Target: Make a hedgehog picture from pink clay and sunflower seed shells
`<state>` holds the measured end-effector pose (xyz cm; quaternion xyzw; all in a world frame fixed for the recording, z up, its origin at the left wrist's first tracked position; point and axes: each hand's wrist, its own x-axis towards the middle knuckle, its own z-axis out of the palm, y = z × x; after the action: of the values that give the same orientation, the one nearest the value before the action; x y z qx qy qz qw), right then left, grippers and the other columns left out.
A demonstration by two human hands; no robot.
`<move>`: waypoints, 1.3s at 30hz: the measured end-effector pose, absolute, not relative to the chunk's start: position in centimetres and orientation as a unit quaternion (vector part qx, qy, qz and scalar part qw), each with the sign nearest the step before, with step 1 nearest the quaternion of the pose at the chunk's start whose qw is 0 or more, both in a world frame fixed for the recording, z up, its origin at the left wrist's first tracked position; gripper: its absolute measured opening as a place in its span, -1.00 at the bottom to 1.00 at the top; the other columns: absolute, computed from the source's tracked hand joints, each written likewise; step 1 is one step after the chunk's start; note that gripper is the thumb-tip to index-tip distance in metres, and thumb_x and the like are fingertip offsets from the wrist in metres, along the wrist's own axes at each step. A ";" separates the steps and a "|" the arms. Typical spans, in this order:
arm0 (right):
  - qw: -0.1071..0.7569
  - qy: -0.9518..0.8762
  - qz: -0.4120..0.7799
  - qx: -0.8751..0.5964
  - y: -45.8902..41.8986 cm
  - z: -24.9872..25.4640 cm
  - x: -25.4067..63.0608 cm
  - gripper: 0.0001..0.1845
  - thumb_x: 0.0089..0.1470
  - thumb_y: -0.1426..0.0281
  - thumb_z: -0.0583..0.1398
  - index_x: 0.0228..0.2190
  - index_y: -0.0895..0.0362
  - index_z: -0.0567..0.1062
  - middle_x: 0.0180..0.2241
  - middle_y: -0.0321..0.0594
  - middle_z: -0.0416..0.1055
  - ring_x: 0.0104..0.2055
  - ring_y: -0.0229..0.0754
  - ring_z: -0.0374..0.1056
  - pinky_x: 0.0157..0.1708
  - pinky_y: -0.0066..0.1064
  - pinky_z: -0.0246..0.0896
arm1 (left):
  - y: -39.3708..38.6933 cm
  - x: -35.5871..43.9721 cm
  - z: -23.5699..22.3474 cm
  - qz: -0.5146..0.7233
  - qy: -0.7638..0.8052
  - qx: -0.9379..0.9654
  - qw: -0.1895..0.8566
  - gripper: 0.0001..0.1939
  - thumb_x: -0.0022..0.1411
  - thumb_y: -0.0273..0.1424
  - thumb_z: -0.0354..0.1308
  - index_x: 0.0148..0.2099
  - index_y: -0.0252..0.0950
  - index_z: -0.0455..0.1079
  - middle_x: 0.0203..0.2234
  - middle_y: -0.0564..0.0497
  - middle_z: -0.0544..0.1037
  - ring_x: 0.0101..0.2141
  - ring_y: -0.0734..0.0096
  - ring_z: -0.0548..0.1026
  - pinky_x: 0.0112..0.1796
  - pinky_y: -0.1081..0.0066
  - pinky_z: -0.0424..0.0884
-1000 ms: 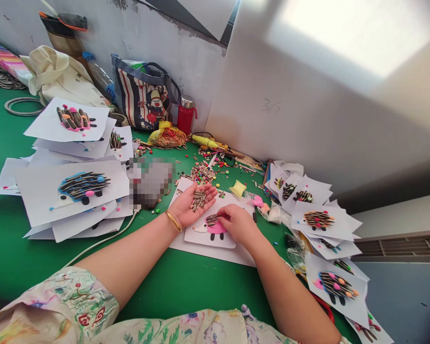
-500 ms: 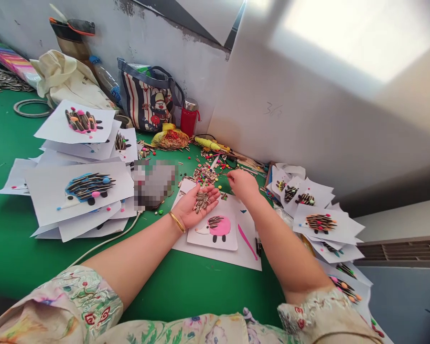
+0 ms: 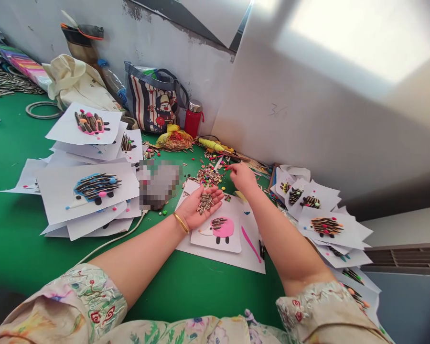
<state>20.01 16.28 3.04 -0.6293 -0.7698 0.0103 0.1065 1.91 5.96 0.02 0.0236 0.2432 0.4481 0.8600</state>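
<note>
My left hand (image 3: 198, 210) lies palm up above the card, with a gold bangle at the wrist. Its slightly cupped palm holds a small heap of striped sunflower seeds (image 3: 205, 203). Under and in front of it is the white card (image 3: 200, 242) with a pink hedgehog (image 3: 224, 228), whose back carries a few seeds by the head. My right hand (image 3: 242, 177) is over the scattered seeds and coloured beads, index finger reaching forward and the others curled. Whatever lies between its fingertips is hidden. A larger white sheet (image 3: 252, 263) lies beneath the card, bearing a pink strip (image 3: 251, 243).
Stacks of finished hedgehog cards stand at left (image 3: 53, 191) and right (image 3: 347, 222). A mixed pile of seeds and beads (image 3: 208, 176) lies ahead, near a blurred-out object (image 3: 161, 184) with a cable. Behind stand a striped bag (image 3: 154, 102) and a red bottle (image 3: 192, 119).
My right hand has moved slightly forward, its index finger now stretched further over the pile. My left hand still holds the seeds palm up. The whole view has shifted slightly.
</note>
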 end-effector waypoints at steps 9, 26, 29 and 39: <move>0.296 -0.670 0.335 -0.592 5.2 1.4 23.5 -0.79 0.05 0.31 0.13 -0.31 0.10 0.52 -0.39 -0.25 0.52 -0.41 -0.20 0.43 -0.37 -0.38 0.31 | 5.9 1.9 0.1 0.449 0.246 0.024 0.859 -0.60 0.43 -0.22 -0.11 -0.11 -0.40 0.45 -0.10 -0.21 0.56 -0.06 0.24 0.54 -0.02 0.25 0.46; 0.249 -0.745 0.265 -0.559 2.8 -0.2 22.2 -0.85 0.06 0.44 0.21 -0.33 0.05 0.59 -0.31 -0.24 0.52 -0.23 -0.15 0.41 -0.21 -0.30 0.27 | 6.0 1.9 -0.2 0.456 0.244 0.019 0.856 -0.63 0.42 -0.25 -0.09 -0.07 -0.41 0.45 -0.10 -0.21 0.56 -0.03 0.20 0.53 0.02 0.20 0.45; 0.245 -0.743 0.261 -0.566 2.8 -0.3 22.2 -0.85 0.07 0.44 0.21 -0.32 0.04 0.60 -0.29 -0.24 0.53 -0.21 -0.14 0.42 -0.19 -0.29 0.27 | 5.9 2.0 -0.1 0.457 0.247 0.018 0.854 -0.63 0.42 -0.26 -0.09 -0.08 -0.42 0.45 -0.10 -0.22 0.56 -0.04 0.20 0.53 0.01 0.20 0.46; 0.193 -0.770 0.211 -0.571 2.6 -0.2 21.8 -0.84 0.10 0.48 0.20 -0.33 0.06 0.59 -0.32 -0.24 0.51 -0.22 -0.16 0.41 -0.21 -0.33 0.27 | 5.8 2.0 0.2 0.460 0.255 0.023 0.850 -0.63 0.42 -0.26 -0.09 -0.09 -0.41 0.45 -0.10 -0.22 0.56 -0.04 0.20 0.54 0.00 0.20 0.46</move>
<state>21.83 2.58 -0.15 -0.5706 -0.7701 0.2106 0.1926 1.99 5.84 0.23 0.0234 0.2548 0.4598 0.8504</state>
